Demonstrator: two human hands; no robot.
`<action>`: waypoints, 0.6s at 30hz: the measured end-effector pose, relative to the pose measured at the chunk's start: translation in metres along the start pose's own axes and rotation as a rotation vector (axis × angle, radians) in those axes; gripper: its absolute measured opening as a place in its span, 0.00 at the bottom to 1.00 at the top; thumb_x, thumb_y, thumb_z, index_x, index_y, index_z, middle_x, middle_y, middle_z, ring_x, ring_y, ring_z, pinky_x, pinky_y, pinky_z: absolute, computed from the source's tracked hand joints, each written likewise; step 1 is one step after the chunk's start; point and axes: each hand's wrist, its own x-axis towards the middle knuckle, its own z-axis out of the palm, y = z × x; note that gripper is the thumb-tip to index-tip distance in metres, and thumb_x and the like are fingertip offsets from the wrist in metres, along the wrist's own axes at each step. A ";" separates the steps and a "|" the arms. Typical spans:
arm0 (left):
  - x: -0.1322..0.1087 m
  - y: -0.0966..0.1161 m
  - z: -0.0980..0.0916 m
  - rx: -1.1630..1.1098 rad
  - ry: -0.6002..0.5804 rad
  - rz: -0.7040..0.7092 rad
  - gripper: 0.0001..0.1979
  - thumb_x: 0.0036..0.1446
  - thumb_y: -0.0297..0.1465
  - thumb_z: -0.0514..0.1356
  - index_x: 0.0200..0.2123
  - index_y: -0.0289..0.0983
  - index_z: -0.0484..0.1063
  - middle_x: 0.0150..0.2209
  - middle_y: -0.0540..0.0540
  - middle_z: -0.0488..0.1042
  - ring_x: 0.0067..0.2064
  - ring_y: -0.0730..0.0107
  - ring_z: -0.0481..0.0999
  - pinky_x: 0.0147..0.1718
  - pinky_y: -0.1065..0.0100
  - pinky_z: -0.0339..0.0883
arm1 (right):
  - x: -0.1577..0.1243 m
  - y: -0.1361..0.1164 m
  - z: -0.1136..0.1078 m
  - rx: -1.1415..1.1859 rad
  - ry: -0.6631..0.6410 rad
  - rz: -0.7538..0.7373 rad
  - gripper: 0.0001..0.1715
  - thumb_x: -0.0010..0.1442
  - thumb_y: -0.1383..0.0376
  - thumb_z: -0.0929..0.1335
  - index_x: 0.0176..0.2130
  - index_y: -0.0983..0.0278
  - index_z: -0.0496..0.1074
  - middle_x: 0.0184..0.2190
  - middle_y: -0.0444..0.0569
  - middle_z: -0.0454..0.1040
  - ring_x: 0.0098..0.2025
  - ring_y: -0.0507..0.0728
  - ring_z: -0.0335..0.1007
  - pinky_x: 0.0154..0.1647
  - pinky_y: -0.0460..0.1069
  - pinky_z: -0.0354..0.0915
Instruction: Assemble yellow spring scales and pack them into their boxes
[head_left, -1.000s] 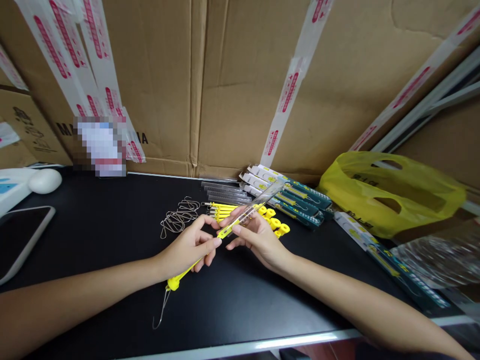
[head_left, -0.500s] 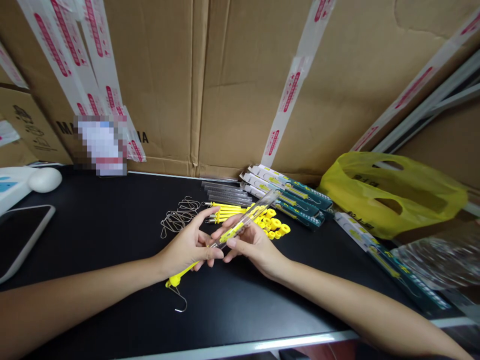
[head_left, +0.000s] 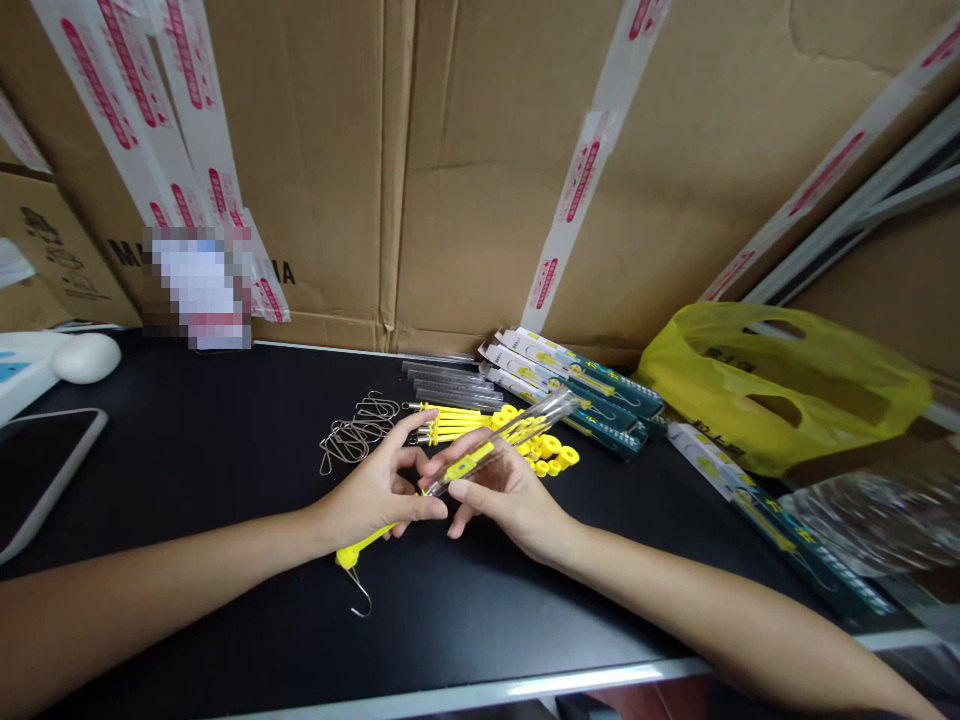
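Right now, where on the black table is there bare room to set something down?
Bare stretches of black table: between the phone and the wire hooks, and along the front edge under both forearms. Crowded: behind the hands, around the yellow parts, packaged boxes and yellow bag.

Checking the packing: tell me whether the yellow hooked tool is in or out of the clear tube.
Partly in: the yellow hooked plastic tool has its hook end sticking out below the left hand; its shaft runs inside the clear plastic tube.

Single head cam, looks fwd and down, close over black table (head_left: 187, 450); cardboard boxes (head_left: 465, 170) at 12 o'clock.
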 end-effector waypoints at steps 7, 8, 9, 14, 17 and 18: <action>0.005 -0.002 -0.002 0.005 -0.029 0.021 0.34 0.49 0.31 0.67 0.56 0.47 0.55 0.38 0.53 0.66 0.21 0.82 0.71 0.17 0.76 0.68 | 0.010 -0.013 -0.016 -0.013 0.111 -0.031 0.15 0.54 0.66 0.72 0.41 0.60 0.66 0.40 0.46 0.76 0.39 0.54 0.74 0.24 0.44 0.75; 0.005 -0.003 -0.003 0.010 -0.028 0.026 0.29 0.51 0.32 0.65 0.54 0.45 0.56 0.36 0.53 0.66 0.21 0.82 0.71 0.17 0.76 0.68 | 0.012 -0.014 -0.019 -0.015 0.126 -0.034 0.16 0.54 0.67 0.72 0.41 0.60 0.66 0.39 0.46 0.76 0.40 0.54 0.74 0.24 0.44 0.75; 0.005 -0.003 -0.003 0.011 -0.029 0.035 0.26 0.53 0.32 0.64 0.52 0.43 0.57 0.35 0.54 0.67 0.21 0.81 0.71 0.18 0.75 0.69 | 0.013 -0.015 -0.022 -0.017 0.138 -0.031 0.16 0.54 0.67 0.72 0.41 0.60 0.66 0.39 0.46 0.76 0.40 0.54 0.74 0.25 0.44 0.75; 0.005 -0.002 -0.001 0.006 -0.030 0.052 0.16 0.57 0.34 0.60 0.44 0.40 0.55 0.32 0.51 0.73 0.23 0.74 0.76 0.20 0.73 0.69 | 0.017 -0.015 -0.030 -0.027 0.189 -0.008 0.17 0.53 0.67 0.73 0.42 0.60 0.66 0.38 0.45 0.76 0.40 0.54 0.74 0.25 0.44 0.75; 0.005 -0.001 0.000 0.016 -0.020 0.049 0.17 0.57 0.35 0.60 0.42 0.40 0.54 0.33 0.50 0.75 0.23 0.73 0.76 0.21 0.72 0.68 | 0.017 -0.015 -0.030 -0.027 0.177 0.005 0.16 0.53 0.66 0.73 0.41 0.60 0.66 0.38 0.45 0.76 0.40 0.54 0.74 0.26 0.44 0.76; 0.005 -0.001 0.000 0.021 -0.016 0.049 0.17 0.57 0.35 0.61 0.42 0.40 0.53 0.33 0.50 0.75 0.23 0.73 0.76 0.21 0.72 0.68 | 0.017 -0.015 -0.030 -0.024 0.170 0.013 0.16 0.53 0.66 0.73 0.41 0.60 0.66 0.38 0.45 0.76 0.40 0.53 0.75 0.27 0.44 0.76</action>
